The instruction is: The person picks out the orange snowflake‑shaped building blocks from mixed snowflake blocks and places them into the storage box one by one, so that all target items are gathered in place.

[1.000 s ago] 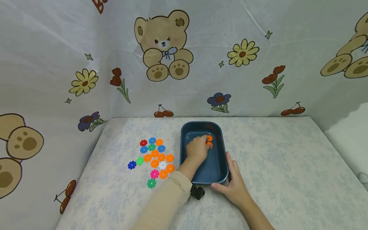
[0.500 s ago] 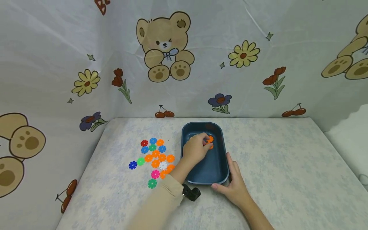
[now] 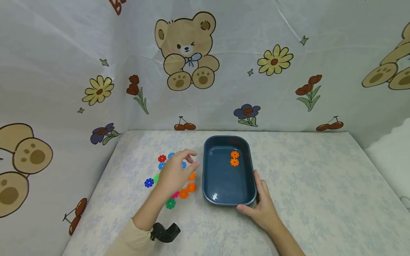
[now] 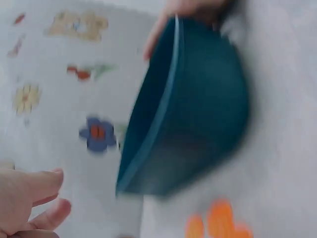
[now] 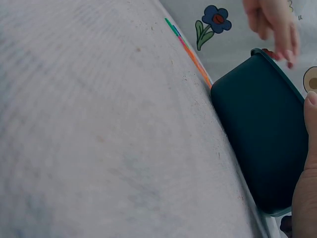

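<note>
The cloth hangs behind the tray and down its left side, seemingly as a screen around the workspace. The table spreads out under the tray and to both sides, giving it a flat base.

The tray stands upright on its bottom, hollow side up and one short end toward the person, likely so that either hand can get at it.

The right hand is at the tray's near right corner: nearly straight fingers lie along the right wall, the thumb touches the near end. It braces the corner rather than wrapping round it, probably to stop the tray from sliding.

The left hand is above the loose discs, just left of the tray, thumb and forefinger apart with nothing between them. A black device sits at its wrist, near and to the left of the tray, presumably a camera worn to see the fingers.

The loose discs lie flat left of the tray, close by, which makes for a short reach; the left hand hides some. Two orange discs lie inside the tray, toward its far right, one just beyond the other.
</note>
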### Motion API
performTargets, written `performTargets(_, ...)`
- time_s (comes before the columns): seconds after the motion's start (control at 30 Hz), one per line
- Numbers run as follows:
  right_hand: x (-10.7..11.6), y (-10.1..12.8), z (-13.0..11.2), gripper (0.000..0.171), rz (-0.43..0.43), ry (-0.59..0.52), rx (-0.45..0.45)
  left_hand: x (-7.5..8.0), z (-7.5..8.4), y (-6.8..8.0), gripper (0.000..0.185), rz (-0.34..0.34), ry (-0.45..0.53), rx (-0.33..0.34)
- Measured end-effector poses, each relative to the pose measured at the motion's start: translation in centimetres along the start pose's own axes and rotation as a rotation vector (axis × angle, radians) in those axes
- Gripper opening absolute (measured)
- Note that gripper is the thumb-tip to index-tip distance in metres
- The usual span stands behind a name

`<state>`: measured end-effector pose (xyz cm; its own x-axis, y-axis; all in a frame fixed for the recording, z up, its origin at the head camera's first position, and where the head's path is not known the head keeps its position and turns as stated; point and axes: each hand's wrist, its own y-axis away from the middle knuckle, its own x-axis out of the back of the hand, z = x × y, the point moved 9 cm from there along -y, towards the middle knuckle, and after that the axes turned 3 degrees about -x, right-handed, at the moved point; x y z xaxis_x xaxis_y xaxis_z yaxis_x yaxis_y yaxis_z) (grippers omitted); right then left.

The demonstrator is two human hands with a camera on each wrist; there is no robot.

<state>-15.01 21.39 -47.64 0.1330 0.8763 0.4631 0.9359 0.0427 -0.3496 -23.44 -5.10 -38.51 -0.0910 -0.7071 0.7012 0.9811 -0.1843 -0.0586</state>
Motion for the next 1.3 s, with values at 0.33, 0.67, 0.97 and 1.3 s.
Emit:
performTargets(0.33, 0.0, 0.0, 0.1, 0.128, 0.000, 0.014, -0.004, 2.5, -10.4, 2.0, 0.043, -0.011, -0.145, 0.174)
performTargets(0.67, 0.2, 0.0, 0.1, 0.128, -0.001, 0.007, 0.000, 1.9, -13.3, 2.4, 0.039, -0.038, -0.275, 0.213)
performTargets(0.97, 0.0, 0.0, 0.2, 0.129, -0.008, -0.001, -0.018, 1.2, -13.7, 2.0, 0.034, -0.040, -0.306, 0.204)
performTargets(1.3, 0.0, 0.0, 0.3, 0.128, -0.002, 0.004, -0.024, 0.7, -13.5, 1.8, 0.035, -0.039, -0.294, 0.182)
